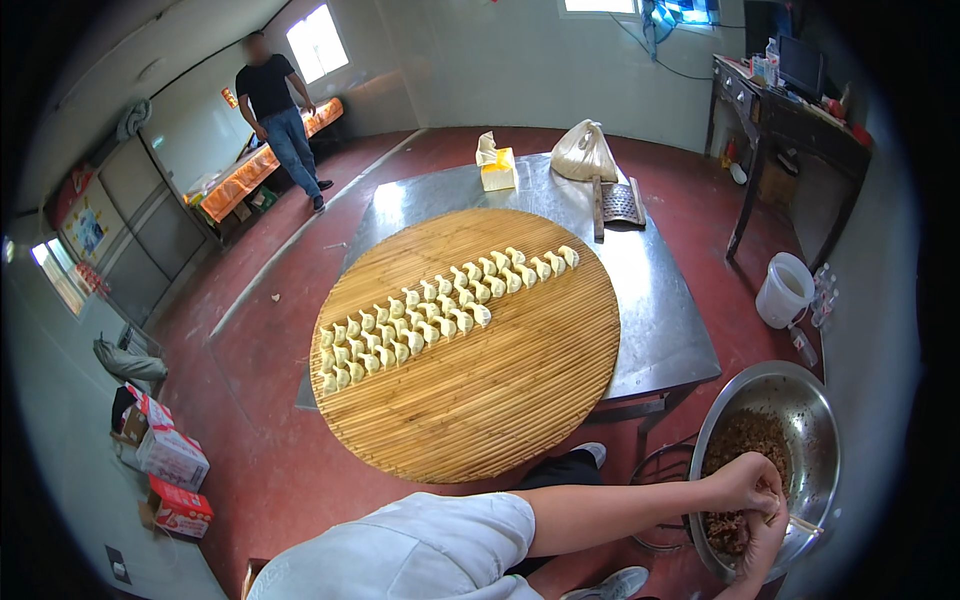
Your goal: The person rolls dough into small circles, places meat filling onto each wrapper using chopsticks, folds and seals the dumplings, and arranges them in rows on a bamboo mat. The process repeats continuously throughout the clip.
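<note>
Over a large stainless steel bowl (823, 420) of brown minced filling (750, 442), my two hands meet. My left hand (750, 484) reaches across from the left, its fingers pinched against those of my right hand (763, 536). Between the fingertips shows a bit of a small pale dumpling (772, 511), mostly hidden by the fingers. A pair of chopsticks (807, 523) sticks out just right of my right hand; whether the hand holds it cannot be seen. Several rows of folded dumplings (416, 319) lie on a round slatted tray (480, 405) to the left.
The tray rests on a metal-topped table (660, 330), overhanging its near edge. Farther back stand a tissue box (499, 174), a tied plastic bag (585, 154) and a grater (621, 204). A white bucket (784, 292) is behind the bowl. A person (274, 112) is at the far left.
</note>
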A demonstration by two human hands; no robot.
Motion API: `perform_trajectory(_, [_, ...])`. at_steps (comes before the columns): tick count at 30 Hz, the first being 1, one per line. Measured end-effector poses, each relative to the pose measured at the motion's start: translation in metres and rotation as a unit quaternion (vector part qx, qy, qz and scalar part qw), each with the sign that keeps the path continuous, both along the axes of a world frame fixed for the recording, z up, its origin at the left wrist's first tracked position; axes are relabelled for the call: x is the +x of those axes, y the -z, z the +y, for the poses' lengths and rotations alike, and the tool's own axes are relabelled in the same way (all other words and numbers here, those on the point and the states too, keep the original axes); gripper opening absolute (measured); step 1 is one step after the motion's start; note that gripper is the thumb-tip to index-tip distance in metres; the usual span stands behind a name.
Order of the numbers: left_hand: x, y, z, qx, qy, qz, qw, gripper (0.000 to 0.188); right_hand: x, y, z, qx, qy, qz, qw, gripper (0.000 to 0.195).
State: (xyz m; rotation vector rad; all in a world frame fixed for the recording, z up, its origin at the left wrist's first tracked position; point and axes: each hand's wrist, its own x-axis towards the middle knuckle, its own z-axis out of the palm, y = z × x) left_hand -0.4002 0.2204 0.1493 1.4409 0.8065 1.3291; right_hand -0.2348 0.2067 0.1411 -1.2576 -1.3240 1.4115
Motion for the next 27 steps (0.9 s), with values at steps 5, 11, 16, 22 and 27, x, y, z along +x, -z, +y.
perform_trajectory(5, [0.003, -0.002, -0.002, 0.022, -0.004, -0.055, 0.998, 0.012, 0.008, 0.020, 0.008, 0.037, 0.013, -0.023, 0.999, 0.037])
perform_trajectory(11, [0.000, -0.002, 0.002, 0.130, -0.059, 0.020, 0.990, 0.007, -0.001, 0.001, -0.004, 0.028, 0.028, -0.035, 0.999, 0.024])
perform_trajectory(16, [0.000, -0.002, 0.000, 0.059, -0.028, 0.017, 0.998, 0.012, -0.007, -0.008, -0.007, 0.000, -0.013, -0.043, 0.999, 0.025])
perform_trajectory(22, [0.005, -0.008, -0.006, -0.035, 0.083, -0.068, 0.994, 0.036, -0.021, -0.006, -0.013, -0.009, 0.143, 0.134, 0.981, 0.035])
perform_trajectory(27, [0.007, -0.015, -0.016, -0.059, 0.071, -0.016, 0.996, 0.049, -0.009, 0.006, -0.009, -0.029, 0.089, 0.135, 0.986, 0.039])
